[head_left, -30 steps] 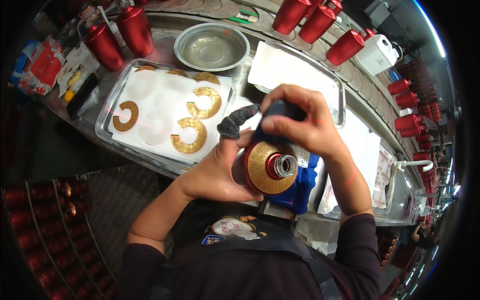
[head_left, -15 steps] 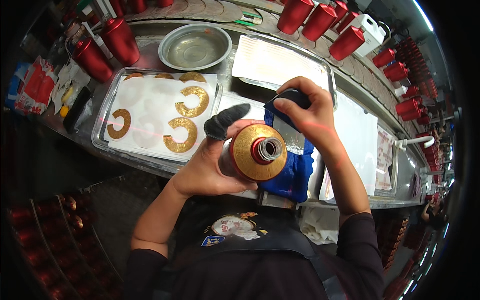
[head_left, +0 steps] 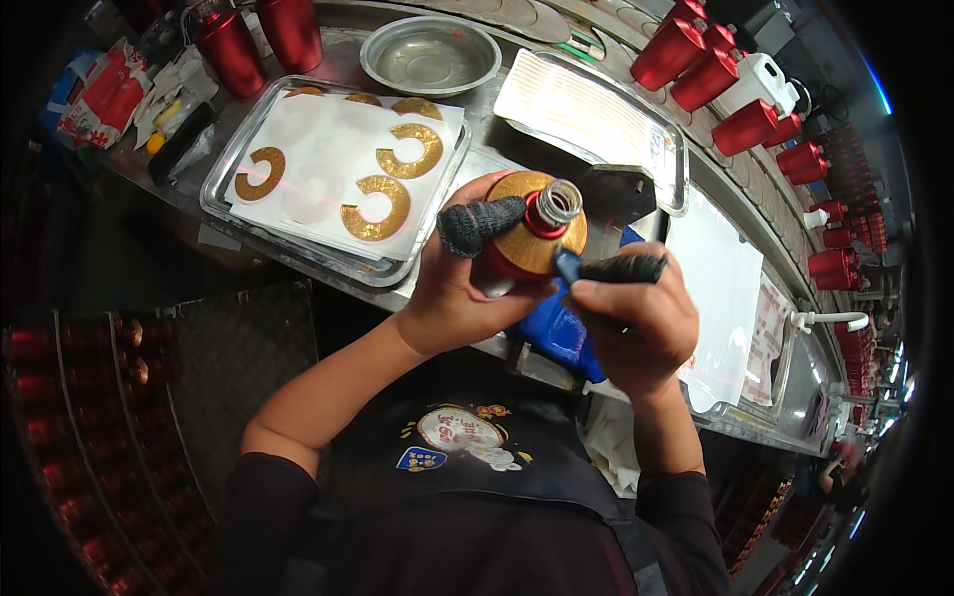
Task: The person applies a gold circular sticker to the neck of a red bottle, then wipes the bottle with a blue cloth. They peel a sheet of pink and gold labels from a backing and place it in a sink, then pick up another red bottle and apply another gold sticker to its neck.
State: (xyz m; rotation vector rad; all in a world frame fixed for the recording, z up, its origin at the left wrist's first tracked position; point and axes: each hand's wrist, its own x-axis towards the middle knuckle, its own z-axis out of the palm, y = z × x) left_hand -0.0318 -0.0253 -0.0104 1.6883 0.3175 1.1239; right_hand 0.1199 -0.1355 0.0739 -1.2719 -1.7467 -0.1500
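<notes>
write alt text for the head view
A person's left hand holds a gold-shouldered red bottle; the right hand holds a dark-handled tool at the gold edge. Nearby: a tray of gold C-shaped pieces and a metal bowl.

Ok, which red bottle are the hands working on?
The red bottle in the left hand, with a gold band around its shoulder. The conveyor bottles and the rear-left pair are untouched.

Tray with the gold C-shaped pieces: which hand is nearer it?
Left. The left hand holds the red bottle just right of the tray; the right hand, with a dark-handled tool, is farther right.
</notes>
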